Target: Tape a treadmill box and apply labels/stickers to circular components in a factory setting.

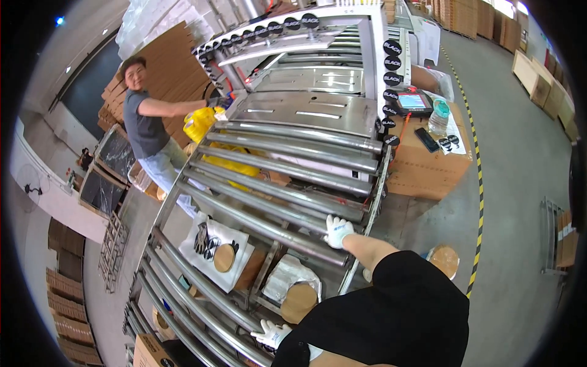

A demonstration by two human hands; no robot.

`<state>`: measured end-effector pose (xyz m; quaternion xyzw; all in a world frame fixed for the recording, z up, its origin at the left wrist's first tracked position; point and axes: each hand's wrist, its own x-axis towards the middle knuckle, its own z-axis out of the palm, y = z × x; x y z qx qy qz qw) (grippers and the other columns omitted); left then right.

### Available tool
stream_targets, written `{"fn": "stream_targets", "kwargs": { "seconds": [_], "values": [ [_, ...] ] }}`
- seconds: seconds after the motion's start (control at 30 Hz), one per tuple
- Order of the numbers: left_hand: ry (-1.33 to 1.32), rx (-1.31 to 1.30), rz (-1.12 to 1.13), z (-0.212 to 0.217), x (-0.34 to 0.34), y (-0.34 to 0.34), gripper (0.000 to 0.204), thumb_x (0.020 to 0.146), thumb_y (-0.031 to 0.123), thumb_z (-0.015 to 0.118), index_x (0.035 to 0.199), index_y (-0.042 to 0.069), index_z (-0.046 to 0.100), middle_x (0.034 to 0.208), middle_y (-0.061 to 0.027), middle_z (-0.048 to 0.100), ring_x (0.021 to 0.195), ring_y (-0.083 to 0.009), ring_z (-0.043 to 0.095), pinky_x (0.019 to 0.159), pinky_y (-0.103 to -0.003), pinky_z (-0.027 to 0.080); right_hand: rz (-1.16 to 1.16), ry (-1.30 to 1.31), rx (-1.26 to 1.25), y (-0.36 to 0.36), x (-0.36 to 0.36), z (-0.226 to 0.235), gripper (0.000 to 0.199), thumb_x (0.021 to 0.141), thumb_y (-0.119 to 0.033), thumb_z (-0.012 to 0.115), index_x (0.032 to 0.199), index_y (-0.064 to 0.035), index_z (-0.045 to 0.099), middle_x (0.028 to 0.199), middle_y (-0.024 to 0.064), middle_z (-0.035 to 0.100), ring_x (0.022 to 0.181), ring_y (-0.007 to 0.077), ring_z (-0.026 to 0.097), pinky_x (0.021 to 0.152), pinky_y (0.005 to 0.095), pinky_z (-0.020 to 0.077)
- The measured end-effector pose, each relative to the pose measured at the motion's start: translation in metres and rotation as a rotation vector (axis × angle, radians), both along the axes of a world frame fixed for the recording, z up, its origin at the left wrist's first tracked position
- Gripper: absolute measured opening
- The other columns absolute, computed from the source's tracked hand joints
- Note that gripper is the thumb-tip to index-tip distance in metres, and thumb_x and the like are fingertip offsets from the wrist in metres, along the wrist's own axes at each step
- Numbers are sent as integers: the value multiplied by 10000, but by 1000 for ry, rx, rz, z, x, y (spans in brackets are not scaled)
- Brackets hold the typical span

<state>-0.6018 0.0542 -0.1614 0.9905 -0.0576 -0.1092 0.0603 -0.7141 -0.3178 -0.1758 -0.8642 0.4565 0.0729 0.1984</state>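
My right hand point(337, 232), in a white glove, rests on a metal roller point(293, 235) near the right rail of the roller conveyor. Its fingers are stretched out and it holds nothing. Lower down, my left hand point(271, 334), also white-gloved, lies on another roller point(205, 300) with its fingers apart. Part of its wrist is hidden by my black sleeve point(385, 312). Beyond the rollers stands a white-framed machine point(374, 61) with a slotted metal plate point(306, 110).
At the conveyor's far left, a person point(147, 122) reaches toward the machine beside yellow wrapped material point(202, 122). A carton point(428, 171) at right carries a screen device point(414, 102), phone point(427, 140) and bottle point(439, 116). Below the rollers lie gloves point(200, 238) and cardboard discs point(224, 258).
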Motion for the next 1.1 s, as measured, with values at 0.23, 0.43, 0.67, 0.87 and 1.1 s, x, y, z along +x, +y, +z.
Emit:
{"fn": "stream_targets", "kwargs": {
  "seconds": [0.23, 0.43, 0.67, 0.87, 1.1],
  "values": [
    [-31, -584, -227, -197, 96, 101, 598, 732, 446, 643, 1257, 169, 566, 1420, 8, 413, 1361, -436, 215, 1037, -508, 328, 92, -154, 91, -16, -12, 3, 819, 823, -421, 621, 1403, 30, 262, 1224, 220, 518, 1076, 353, 562, 882, 455, 465],
    [10, -431, -223, -180, 5, 75, 486, 789, 403, 571, 1199, 142, 594, 1304, -45, 485, 1268, -417, 322, 994, -484, 367, 161, -269, 82, -27, -29, -37, 843, 779, -245, 614, 1452, -1, 169, 1203, 236, 507, 1034, 359, 569, 877, 472, 466],
    [191, -176, -226, -131, -95, 14, 393, 855, 354, 486, 1130, 111, 627, 1167, -107, 569, 1159, -395, 447, 944, -456, 412, 212, -242, 88, -31, -26, -28, 706, 817, -150, 504, 1444, 4, 218, 1118, 221, 535, 937, 338, 594, 772, 472, 494],
    [326, -80, -468, -115, -89, -97, 368, 912, 311, 413, 1072, 84, 655, 1051, -161, 641, 1065, -376, 555, 901, -432, 450, 201, -215, 215, -48, -38, -16, 556, 833, -177, 536, 1333, 16, 386, 1109, 217, 563, 971, 343, 601, 788, 456, 502],
    [341, 174, -604, -112, -83, -148, 381, 937, 319, 364, 989, 84, 659, 1039, -181, 648, 1013, -361, 597, 856, -449, 466, 49, -420, 97, -123, -169, 61, 232, 810, -206, 531, 896, -20, 639, 948, 236, 639, 895, 382, 639, 765, 472, 522]
  ]
}}
